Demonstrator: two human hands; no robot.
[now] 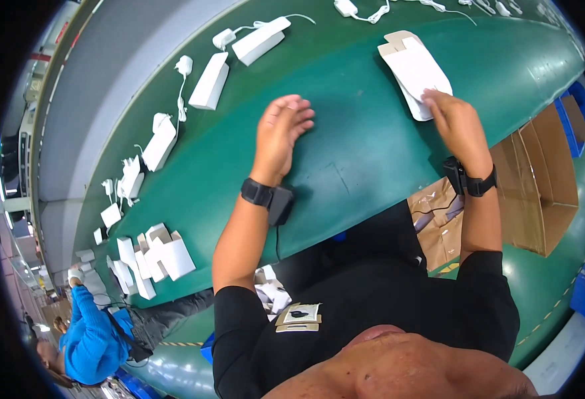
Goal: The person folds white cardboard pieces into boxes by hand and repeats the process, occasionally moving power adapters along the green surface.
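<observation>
A flattened white carton (415, 73) with brown inner flaps at its far end lies on the green table, right of the middle. My right hand (457, 116) is at the carton's near right edge, with fingers and thumb closed on the white card there. Left of it, over the bare tabletop, my left hand (283, 130) is raised with nothing in it. Its fingers are slightly bent and apart. Both wrists wear black straps, the left one carrying a small black box.
White power adapters (224, 38) with cables and white boxes (209, 81) line the table's far left side. Open white cartons (166, 256) stand at the left end. A large brown cardboard box (532, 179) sits right of my arm. A person in blue (96, 339) works at lower left.
</observation>
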